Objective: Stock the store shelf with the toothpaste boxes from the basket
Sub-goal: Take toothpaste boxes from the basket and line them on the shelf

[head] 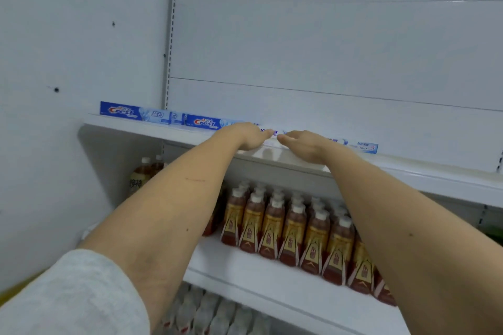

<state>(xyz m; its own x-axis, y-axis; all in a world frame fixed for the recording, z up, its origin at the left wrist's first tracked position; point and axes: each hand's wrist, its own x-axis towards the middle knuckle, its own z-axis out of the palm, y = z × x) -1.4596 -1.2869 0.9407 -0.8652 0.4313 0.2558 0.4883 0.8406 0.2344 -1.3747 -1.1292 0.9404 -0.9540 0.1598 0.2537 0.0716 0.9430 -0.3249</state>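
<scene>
Far left on the top shelf (381, 168): one blue Crest toothpaste box (128, 111) standing on its long edge at the back, a small box end (177, 118) peeking out just beside it, then a second Crest box (209, 122) in line with the first. My left hand (246, 136) is palm down on the right end of that second box, fingers fairly flat and pointing right, pressing rather than gripping as far as I can see. My right hand (302, 145) is close beside it, thumbs nearly touching, laid over a paler toothpaste box (363, 147) whose right end sticks out past my wrist; fingers are hidden behind the hand, so can't tell if they curl round it. Looks like I'm squaring the row up. So at least three boxes shelved, most of the shelf to the right bare. Basket isn't in view, so remaining count unknown. Shelf below holds brown drink bottles (294, 228), not part of this.
</scene>
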